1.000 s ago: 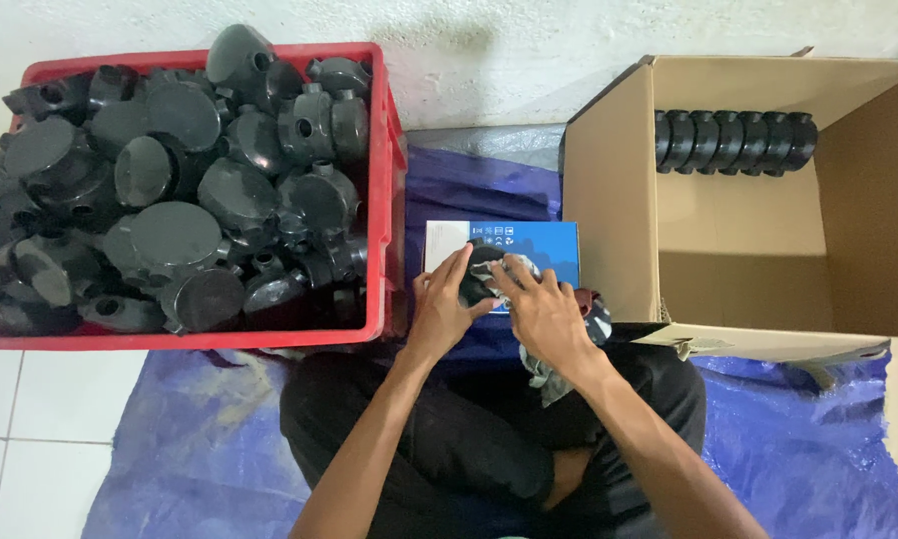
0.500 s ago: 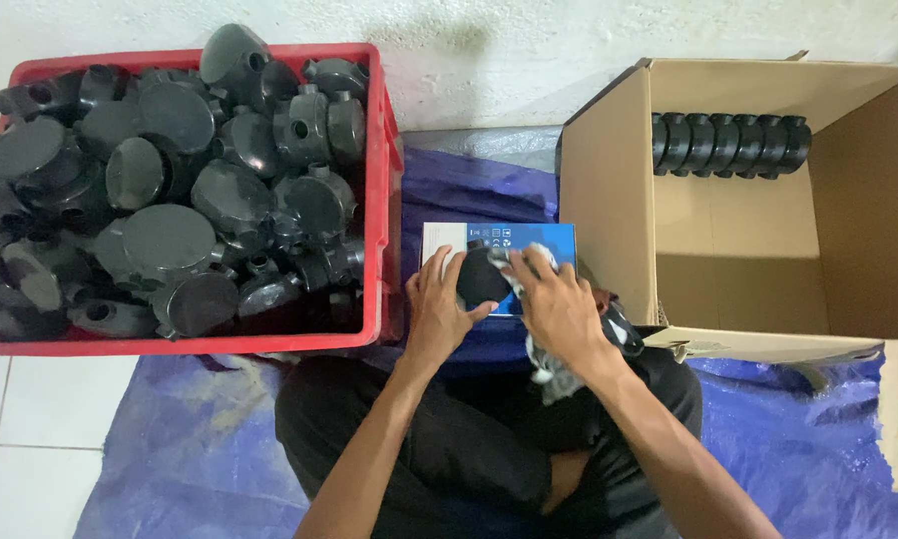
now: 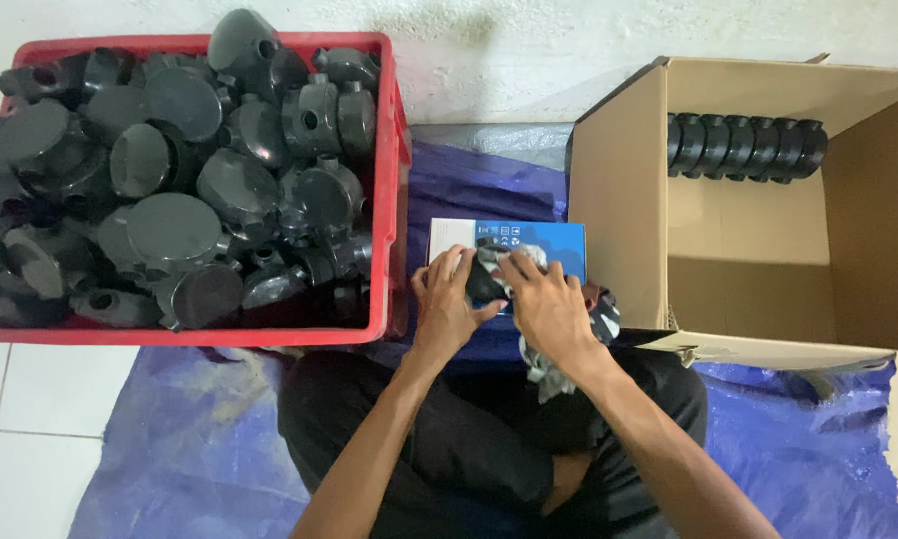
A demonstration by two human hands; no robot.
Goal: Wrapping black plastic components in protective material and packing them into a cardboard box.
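Seated cross-legged on a blue tarp (image 3: 200, 449) spread over the floor, up against a pale wall (image 3: 529, 60). White floor tiles (image 3: 10, 439) showing at the tarp's left edge. Left hand (image 3: 447, 304) and right hand (image 3: 544, 304) close together just above the lap, fingers of both clamped on one small black part (image 3: 484, 284), a grey rag (image 3: 539, 359) bunched under the right hand. Directly behind the hands, one blue and white packet (image 3: 534, 240) lying flat on the tarp.

To the left, touching the tarp's far edge, one red crate (image 3: 394, 180) heaped above its rim with round black parts (image 3: 175, 230), too many and too overlapped to count. To the right, one cardboard box (image 3: 619, 210) on its side, mouth open, a row of about eight black parts (image 3: 743, 147) lined along its far inner wall; most of its inside bare.

Little open room: only the narrow strip of tarp between crate and box, largely taken by the packet and hands. More free tarp near the front left corner.
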